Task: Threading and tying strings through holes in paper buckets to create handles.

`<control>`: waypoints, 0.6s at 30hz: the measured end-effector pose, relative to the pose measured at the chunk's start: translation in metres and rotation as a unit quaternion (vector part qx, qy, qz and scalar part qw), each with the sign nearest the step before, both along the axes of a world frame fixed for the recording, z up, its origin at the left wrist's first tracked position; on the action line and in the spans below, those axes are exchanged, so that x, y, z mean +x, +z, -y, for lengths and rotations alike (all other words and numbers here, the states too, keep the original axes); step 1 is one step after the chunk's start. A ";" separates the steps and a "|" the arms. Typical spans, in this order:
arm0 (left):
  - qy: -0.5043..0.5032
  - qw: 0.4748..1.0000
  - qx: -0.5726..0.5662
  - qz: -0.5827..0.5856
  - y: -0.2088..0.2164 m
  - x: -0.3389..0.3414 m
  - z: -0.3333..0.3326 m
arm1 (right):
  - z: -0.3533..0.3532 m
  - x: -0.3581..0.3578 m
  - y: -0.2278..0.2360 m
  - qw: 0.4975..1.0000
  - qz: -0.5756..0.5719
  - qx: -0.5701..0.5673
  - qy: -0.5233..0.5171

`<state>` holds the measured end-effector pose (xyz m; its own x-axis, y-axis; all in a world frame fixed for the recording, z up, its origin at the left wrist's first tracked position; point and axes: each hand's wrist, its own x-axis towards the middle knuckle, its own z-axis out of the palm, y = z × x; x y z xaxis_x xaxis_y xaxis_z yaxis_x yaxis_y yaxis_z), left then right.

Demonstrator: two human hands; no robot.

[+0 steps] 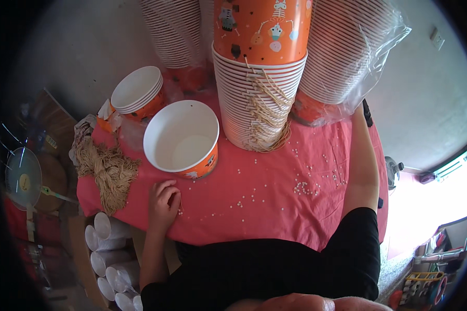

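Note:
My left hand (164, 203) rests on the red tablecloth (264, 212) with its fingers curled in, fingertips beside a few small white beads (306, 188); nothing shows in it. Just beyond it stands an open orange paper bucket (208, 155), white inside and empty. My right forearm (362, 171) reaches up the table's right side, and the hand is hidden behind a plastic-wrapped stack of buckets (342, 52). A tall stack of nested buckets (238, 103) with beige string loops hanging from its rims stands in the middle.
A short stack of buckets (137, 92) sits at the back left, with another wrapped stack (174, 31) behind it. A bundle of beige strings (109, 173) hangs over the table's left edge. White tubes (109, 254) lie below, and a fan (21, 179) is at the left.

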<state>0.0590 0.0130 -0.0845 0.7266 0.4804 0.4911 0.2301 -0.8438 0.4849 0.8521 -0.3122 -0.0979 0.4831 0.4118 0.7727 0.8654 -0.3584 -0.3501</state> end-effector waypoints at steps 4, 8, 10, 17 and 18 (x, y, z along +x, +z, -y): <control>0.038 0.999 0.004 -0.028 0.008 -0.015 0.007 | -0.087 -0.006 -0.028 0.994 -0.083 0.033 0.056; 0.055 0.998 0.002 -0.041 0.010 -0.018 0.009 | -0.086 -0.046 -0.064 0.982 -0.157 0.047 0.091; 0.052 0.998 -0.001 -0.038 0.009 -0.018 0.007 | -0.076 -0.059 -0.061 0.977 -0.181 0.054 0.099; 0.046 0.999 -0.011 -0.022 0.008 -0.011 0.006 | -0.060 -0.081 -0.027 0.952 -0.264 0.081 0.129; 0.045 0.999 -0.010 -0.022 0.009 -0.011 0.006 | -0.062 -0.085 -0.021 0.948 -0.276 0.086 0.133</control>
